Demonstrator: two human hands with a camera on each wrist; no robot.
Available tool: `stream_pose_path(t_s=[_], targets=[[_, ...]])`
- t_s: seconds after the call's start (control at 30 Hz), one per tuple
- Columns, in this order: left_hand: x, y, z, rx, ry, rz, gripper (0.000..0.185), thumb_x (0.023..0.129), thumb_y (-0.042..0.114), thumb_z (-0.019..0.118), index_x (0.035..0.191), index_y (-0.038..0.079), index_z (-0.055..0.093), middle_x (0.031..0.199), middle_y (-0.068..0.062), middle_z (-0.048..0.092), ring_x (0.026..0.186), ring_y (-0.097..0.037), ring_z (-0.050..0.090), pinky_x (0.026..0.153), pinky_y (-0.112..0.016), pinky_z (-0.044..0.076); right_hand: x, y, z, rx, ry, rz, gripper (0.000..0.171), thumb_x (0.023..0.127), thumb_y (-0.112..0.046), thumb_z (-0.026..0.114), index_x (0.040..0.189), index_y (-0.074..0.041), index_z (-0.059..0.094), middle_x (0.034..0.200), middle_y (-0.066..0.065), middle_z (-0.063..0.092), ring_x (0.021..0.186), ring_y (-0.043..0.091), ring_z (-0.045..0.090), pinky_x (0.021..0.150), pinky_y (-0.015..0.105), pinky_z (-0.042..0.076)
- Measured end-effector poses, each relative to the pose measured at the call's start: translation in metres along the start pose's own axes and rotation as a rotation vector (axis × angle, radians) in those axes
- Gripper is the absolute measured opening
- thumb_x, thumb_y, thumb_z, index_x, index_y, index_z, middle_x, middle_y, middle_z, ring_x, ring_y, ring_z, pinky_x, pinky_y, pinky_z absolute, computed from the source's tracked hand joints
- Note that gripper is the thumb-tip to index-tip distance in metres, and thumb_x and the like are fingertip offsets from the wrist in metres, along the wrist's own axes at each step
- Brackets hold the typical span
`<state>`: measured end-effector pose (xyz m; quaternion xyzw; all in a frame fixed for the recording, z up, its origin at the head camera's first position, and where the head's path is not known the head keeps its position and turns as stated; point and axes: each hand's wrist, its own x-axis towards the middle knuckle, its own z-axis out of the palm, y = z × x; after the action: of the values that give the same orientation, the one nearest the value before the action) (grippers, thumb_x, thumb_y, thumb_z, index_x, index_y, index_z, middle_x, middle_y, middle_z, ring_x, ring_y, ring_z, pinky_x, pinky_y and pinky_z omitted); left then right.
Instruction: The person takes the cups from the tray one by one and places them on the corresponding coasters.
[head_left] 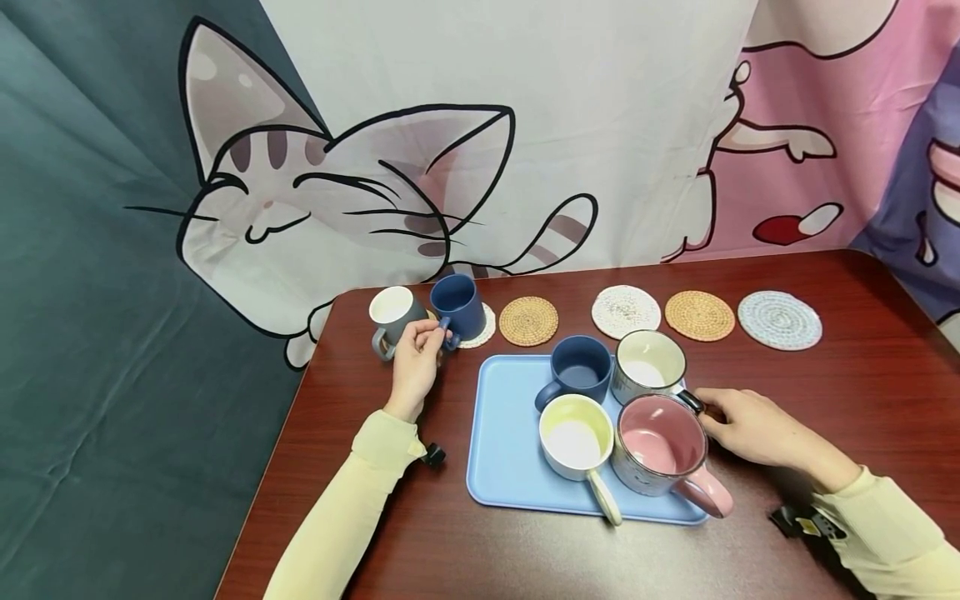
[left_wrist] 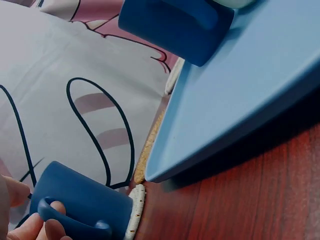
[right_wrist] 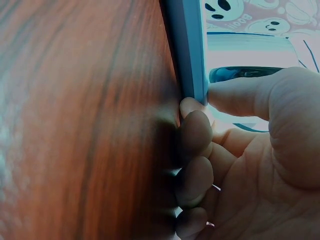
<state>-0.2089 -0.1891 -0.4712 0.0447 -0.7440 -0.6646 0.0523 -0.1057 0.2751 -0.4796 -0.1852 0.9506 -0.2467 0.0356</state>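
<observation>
My left hand (head_left: 415, 367) pinches the handle of a blue mug (head_left: 459, 304), which stands on a white woven coaster (head_left: 486, 329). A grey mug (head_left: 408, 319) with a white inside is just left of it. On the right, my right hand (head_left: 757, 427) grips the edge of the light blue tray (head_left: 510, 442), thumb over the rim and fingers curled beneath, as the right wrist view shows. The tray carries a second blue mug (head_left: 581, 367), a white mug (head_left: 648, 364) with a black handle, a pink mug (head_left: 662, 442) and a long-handled pale yellow cup (head_left: 576, 442).
Behind the tray, a row of round coasters lies along the table's back: tan (head_left: 528, 321), speckled white (head_left: 626, 312), another tan (head_left: 700, 315) and pale blue (head_left: 780, 320). A printed cloth (head_left: 637, 125) hangs at the back edge of the brown table (head_left: 360, 400).
</observation>
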Motion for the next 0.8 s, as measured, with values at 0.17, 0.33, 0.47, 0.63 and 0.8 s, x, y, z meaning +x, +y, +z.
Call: stream_pose_path(t_s=[0.17,0.33,0.47,0.63,0.8], targets=[[-0.007,0.002,-0.001,0.076,0.046,0.076,0.028,0.102,0.014,0.063,0.126,0.001,0.059,0.104,-0.007,0.061,0.076,-0.01,0.052,0.066,-0.02,0.041,0.0,0.0,0.001,-0.004,-0.003,0.008,0.027,0.091,-0.009,0.067,0.077,-0.027,0.051,0.063,-0.015,0.035,0.061,0.001,0.037,0.06,0.025,0.031],[-0.016,0.006,0.0,0.1,0.064,0.159,0.024,0.101,0.011,0.064,0.122,0.001,0.061,0.083,-0.004,0.053,0.066,-0.008,0.046,0.06,-0.019,0.037,0.0,0.0,0.001,-0.004,-0.003,0.006,0.027,0.091,-0.009,0.067,0.077,-0.027,0.051,0.063,-0.015,0.035,0.061,0.001,0.037,0.06,0.025,0.031],[-0.023,0.01,0.005,0.081,0.027,0.203,0.023,0.101,0.008,0.065,0.121,-0.003,0.061,0.085,-0.004,0.054,0.068,-0.007,0.047,0.062,-0.017,0.038,0.0,0.001,0.001,-0.003,-0.004,0.004,0.027,0.091,-0.009,0.067,0.077,-0.027,0.052,0.063,-0.015,0.035,0.061,0.001,0.036,0.06,0.024,0.031],[-0.032,0.015,0.014,0.084,-0.028,0.195,0.021,0.1,0.006,0.065,0.118,-0.004,0.062,0.094,-0.003,0.06,0.074,-0.006,0.05,0.067,-0.017,0.04,-0.001,0.001,0.001,-0.005,-0.004,0.002,0.027,0.091,-0.009,0.067,0.077,-0.027,0.051,0.063,-0.014,0.036,0.061,0.001,0.036,0.06,0.025,0.031],[-0.042,0.017,0.023,0.108,-0.122,0.189,0.016,0.101,0.008,0.064,0.115,0.0,0.064,0.089,-0.005,0.059,0.071,-0.011,0.05,0.064,-0.019,0.04,0.0,0.001,0.0,-0.007,-0.003,0.002,0.028,0.091,-0.009,0.067,0.077,-0.026,0.051,0.063,-0.014,0.036,0.061,0.001,0.036,0.06,0.025,0.031]])
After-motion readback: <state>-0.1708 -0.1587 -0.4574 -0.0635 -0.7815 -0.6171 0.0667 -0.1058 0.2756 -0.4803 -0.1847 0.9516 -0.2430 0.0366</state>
